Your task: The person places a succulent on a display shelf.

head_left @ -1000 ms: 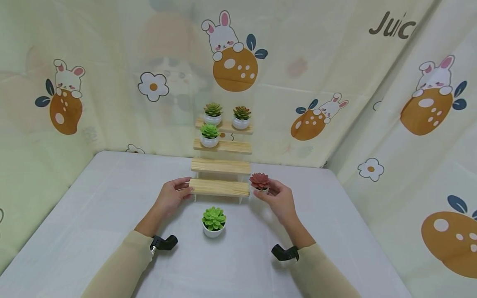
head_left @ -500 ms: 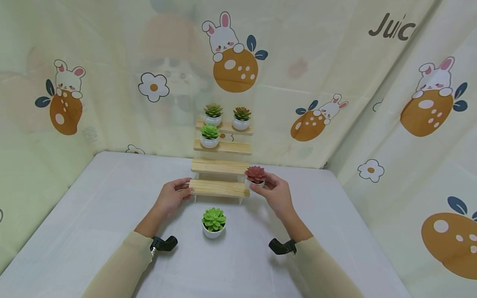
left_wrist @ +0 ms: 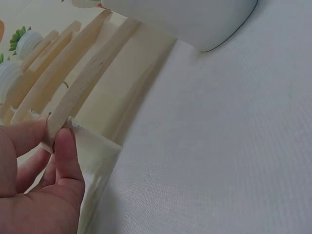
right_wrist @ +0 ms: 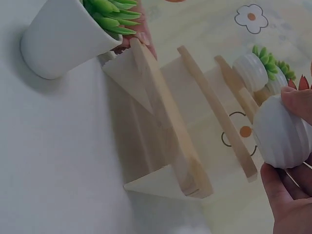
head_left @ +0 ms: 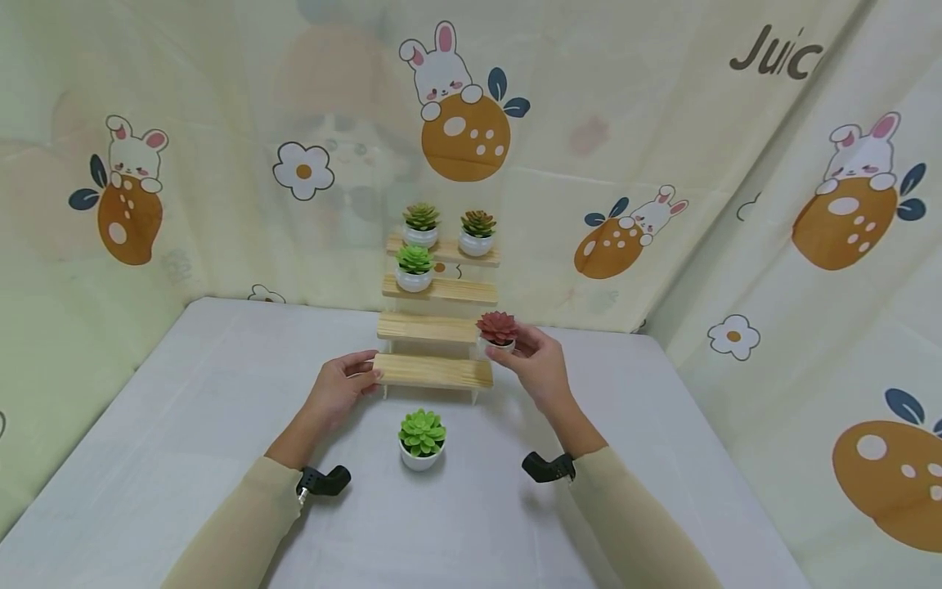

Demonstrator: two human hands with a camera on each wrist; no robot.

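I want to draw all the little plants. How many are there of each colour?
Green plants: 3 (top shelf left, second shelf, on the table)
Brownish-green plants: 1 (top shelf right)
Red plants: 1 (in the right hand)
Total: 5

Curtained tabletop booth; cartoon rabbit drapes (head_left: 471, 114) behind a white-clothed table (head_left: 184, 425); staged, home-like corner

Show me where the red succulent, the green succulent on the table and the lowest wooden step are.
red succulent (head_left: 498, 326), head view, on its red leaves, held by the right hand (head_left: 537, 368).
green succulent (head_left: 423, 432), head view, on its leaf rosette.
lowest wooden step (head_left: 434, 370), head view, on the middle of the plank.
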